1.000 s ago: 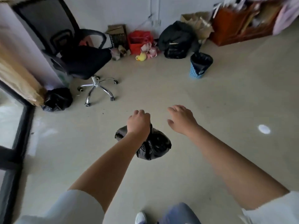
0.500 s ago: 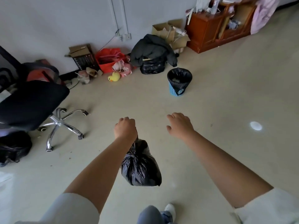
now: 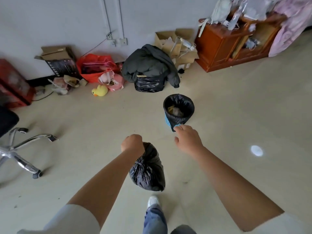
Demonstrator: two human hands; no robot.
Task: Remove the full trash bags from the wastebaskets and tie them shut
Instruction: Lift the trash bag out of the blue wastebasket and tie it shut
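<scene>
A tied bag [image 3: 148,173] is held by its gathered neck in the left hand [image 3: 133,145], which is closed in a fist round the plastic above the knot. The bag hangs clear of the floor [image 3: 236,115], above a shoe [image 3: 152,200]. It is judged soft and fairly light, since it is carried one-handed and bulges round at the bottom; the thin film is likely slippery and easily torn, so the twisted neck is the safest hold.

The right hand [image 3: 189,139] is stretched forward, holding nothing, its fingers loosely bent, near the basket [image 3: 170,121] but not seen to touch it. The blue basket stands on the floor ahead, lined with a black liner [image 3: 179,102] folded down over the rim. Crumpled brownish scraps are seen inside, low in the liner; how full it is cannot be told. The liner is best taken at the folded rim and drawn up evenly, the basket being light enough to lift with it.

Against the wall a jacket [image 3: 148,65] is draped over another black bag [image 3: 148,83].
</scene>
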